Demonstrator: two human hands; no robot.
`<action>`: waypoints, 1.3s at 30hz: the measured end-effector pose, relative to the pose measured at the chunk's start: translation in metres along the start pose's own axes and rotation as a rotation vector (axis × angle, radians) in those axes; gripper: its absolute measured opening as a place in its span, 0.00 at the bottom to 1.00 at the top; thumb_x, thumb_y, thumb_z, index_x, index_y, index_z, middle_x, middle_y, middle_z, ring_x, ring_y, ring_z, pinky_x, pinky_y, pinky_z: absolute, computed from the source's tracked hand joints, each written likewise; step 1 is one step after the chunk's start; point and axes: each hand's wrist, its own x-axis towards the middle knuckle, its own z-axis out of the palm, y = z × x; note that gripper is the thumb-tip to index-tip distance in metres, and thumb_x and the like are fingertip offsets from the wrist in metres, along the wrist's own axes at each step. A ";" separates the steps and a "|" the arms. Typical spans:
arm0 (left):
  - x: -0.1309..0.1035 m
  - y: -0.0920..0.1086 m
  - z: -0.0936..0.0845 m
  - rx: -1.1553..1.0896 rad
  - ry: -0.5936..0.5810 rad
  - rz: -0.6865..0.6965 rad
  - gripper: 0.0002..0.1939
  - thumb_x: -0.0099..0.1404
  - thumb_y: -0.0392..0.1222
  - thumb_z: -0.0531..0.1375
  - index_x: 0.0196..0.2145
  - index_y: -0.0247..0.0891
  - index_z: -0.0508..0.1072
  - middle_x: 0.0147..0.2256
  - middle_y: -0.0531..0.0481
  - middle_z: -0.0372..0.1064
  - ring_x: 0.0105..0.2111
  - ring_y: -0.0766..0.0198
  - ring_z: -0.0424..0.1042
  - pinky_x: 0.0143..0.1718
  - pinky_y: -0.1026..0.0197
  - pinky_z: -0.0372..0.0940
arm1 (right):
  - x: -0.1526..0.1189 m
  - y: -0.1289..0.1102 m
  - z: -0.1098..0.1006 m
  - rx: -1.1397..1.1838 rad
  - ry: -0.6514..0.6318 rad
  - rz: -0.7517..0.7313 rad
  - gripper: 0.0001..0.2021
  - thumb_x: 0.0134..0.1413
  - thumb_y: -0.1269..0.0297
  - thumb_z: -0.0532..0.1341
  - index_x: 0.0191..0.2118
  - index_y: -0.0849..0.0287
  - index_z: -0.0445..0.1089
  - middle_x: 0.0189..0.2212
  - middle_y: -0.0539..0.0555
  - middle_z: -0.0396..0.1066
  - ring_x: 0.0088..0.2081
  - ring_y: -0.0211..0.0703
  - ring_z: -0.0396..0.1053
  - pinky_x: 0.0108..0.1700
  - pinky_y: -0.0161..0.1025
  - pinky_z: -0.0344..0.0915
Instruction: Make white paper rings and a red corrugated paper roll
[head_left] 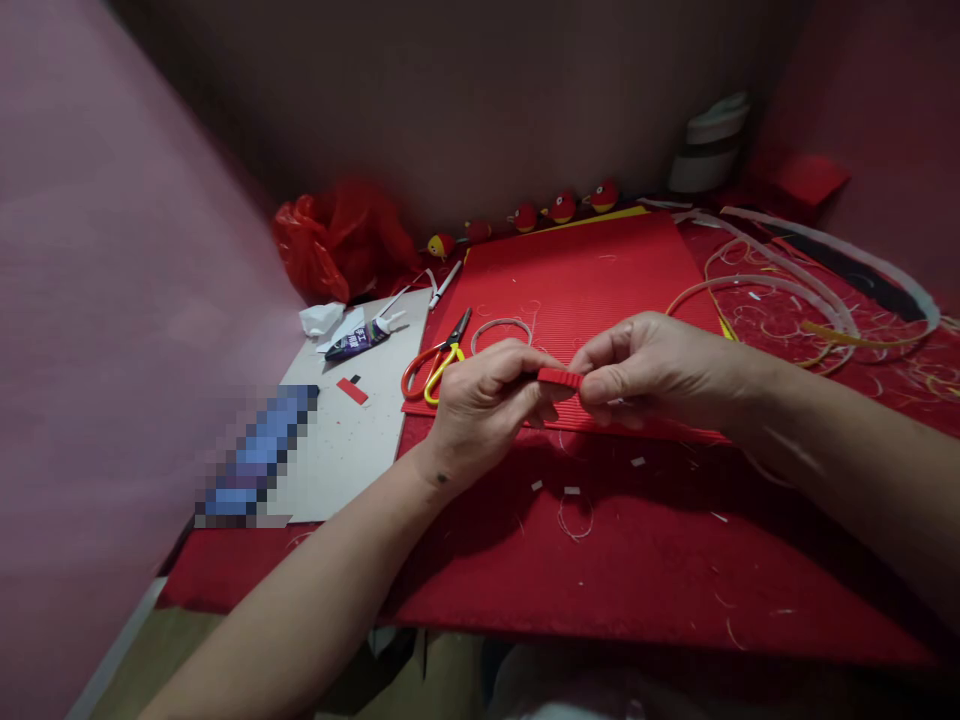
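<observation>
Between my two hands is a small red disc of rolled corrugated paper [559,378], its ridged edge facing me. My left hand [491,390] pinches it from the left with thumb and fingers. From the right, my right hand [634,370] grips its other edge between thumb and forefinger. Both hands hover over the near part of a red corrugated sheet [592,280]. Just left of my left hand lie scissors [439,365] with one red and one yellow handle. A thin pale paper ring [502,325] rests on the sheet behind my hands.
A glue tube [358,340], a pen [445,285] and paper scraps lie on or beside a grey board [352,440] at left. Several red-and-yellow bird figures [562,207] line the back. Curled paper strips [817,290] spread at right; a red plastic bag [341,240] sits back left.
</observation>
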 end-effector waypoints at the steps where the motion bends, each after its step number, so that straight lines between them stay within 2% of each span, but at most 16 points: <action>1: 0.000 -0.001 -0.001 0.067 -0.005 0.025 0.03 0.61 0.35 0.56 0.32 0.33 0.69 0.25 0.52 0.66 0.22 0.72 0.68 0.24 0.69 0.66 | 0.000 -0.001 -0.001 -0.032 -0.001 0.008 0.09 0.38 0.59 0.65 0.20 0.60 0.70 0.15 0.49 0.64 0.16 0.31 0.55 0.18 0.32 0.50; 4: 0.001 -0.004 -0.005 0.294 -0.012 0.113 0.03 0.61 0.35 0.56 0.31 0.34 0.69 0.24 0.52 0.67 0.23 0.71 0.68 0.25 0.69 0.65 | 0.002 -0.001 -0.005 -0.136 0.053 0.021 0.13 0.39 0.57 0.65 0.17 0.60 0.68 0.14 0.50 0.65 0.15 0.30 0.55 0.17 0.33 0.50; 7: 0.004 -0.008 -0.008 0.455 -0.008 0.198 0.04 0.61 0.37 0.56 0.31 0.34 0.69 0.24 0.51 0.68 0.24 0.71 0.68 0.26 0.67 0.64 | 0.005 0.002 -0.007 -0.181 0.105 0.015 0.13 0.39 0.54 0.64 0.18 0.60 0.68 0.14 0.50 0.65 0.14 0.30 0.54 0.16 0.33 0.48; 13: 0.006 -0.011 -0.010 0.574 -0.032 0.258 0.04 0.62 0.38 0.56 0.31 0.35 0.68 0.25 0.52 0.67 0.25 0.71 0.66 0.27 0.68 0.62 | 0.005 0.004 -0.004 -0.165 0.117 -0.013 0.14 0.38 0.52 0.65 0.19 0.59 0.69 0.13 0.49 0.62 0.13 0.29 0.50 0.15 0.34 0.45; 21: 0.003 -0.014 -0.006 0.787 -0.034 0.341 0.05 0.63 0.34 0.53 0.31 0.33 0.68 0.28 0.49 0.68 0.27 0.69 0.68 0.26 0.68 0.63 | 0.004 0.005 0.006 -0.306 0.267 0.029 0.20 0.37 0.46 0.63 0.16 0.60 0.64 0.10 0.47 0.56 0.13 0.29 0.48 0.15 0.33 0.42; 23: 0.003 -0.012 -0.005 0.692 -0.018 0.288 0.04 0.62 0.34 0.53 0.31 0.33 0.68 0.27 0.49 0.68 0.27 0.69 0.68 0.26 0.67 0.64 | 0.004 0.005 0.005 -0.306 0.242 0.002 0.20 0.37 0.46 0.63 0.16 0.61 0.64 0.11 0.47 0.57 0.13 0.29 0.48 0.15 0.33 0.42; 28: 0.003 -0.002 0.001 -0.012 -0.031 -0.014 0.03 0.62 0.35 0.55 0.34 0.34 0.67 0.27 0.52 0.65 0.23 0.73 0.69 0.25 0.69 0.68 | 0.001 0.000 0.003 -0.157 0.146 -0.049 0.19 0.38 0.46 0.62 0.17 0.59 0.66 0.13 0.48 0.59 0.14 0.30 0.50 0.16 0.33 0.45; 30: 0.002 0.000 0.003 -0.174 -0.002 -0.076 0.04 0.62 0.37 0.55 0.33 0.33 0.68 0.27 0.52 0.65 0.22 0.72 0.70 0.24 0.69 0.70 | 0.000 -0.002 0.003 -0.123 0.109 -0.037 0.19 0.38 0.46 0.62 0.17 0.58 0.66 0.13 0.48 0.59 0.14 0.30 0.50 0.17 0.34 0.45; 32: 0.001 0.001 0.004 -0.198 0.015 -0.090 0.06 0.61 0.39 0.56 0.32 0.33 0.69 0.26 0.52 0.66 0.22 0.72 0.70 0.23 0.69 0.70 | 0.000 -0.002 0.003 -0.114 0.075 -0.028 0.19 0.37 0.45 0.62 0.16 0.58 0.66 0.13 0.48 0.59 0.15 0.30 0.51 0.17 0.34 0.46; 35: 0.001 -0.001 0.001 -0.094 -0.013 -0.074 0.06 0.61 0.39 0.56 0.31 0.33 0.70 0.25 0.52 0.67 0.21 0.72 0.70 0.22 0.69 0.69 | 0.002 0.000 0.000 -0.135 0.055 -0.012 0.20 0.39 0.45 0.61 0.16 0.58 0.66 0.14 0.50 0.61 0.15 0.31 0.52 0.17 0.34 0.48; 39: 0.003 -0.006 -0.006 0.126 -0.058 0.010 0.05 0.61 0.35 0.55 0.30 0.34 0.70 0.22 0.52 0.68 0.21 0.72 0.68 0.23 0.69 0.66 | 0.004 0.004 -0.005 -0.215 0.121 -0.018 0.19 0.40 0.46 0.61 0.16 0.58 0.67 0.14 0.51 0.64 0.14 0.31 0.53 0.17 0.34 0.48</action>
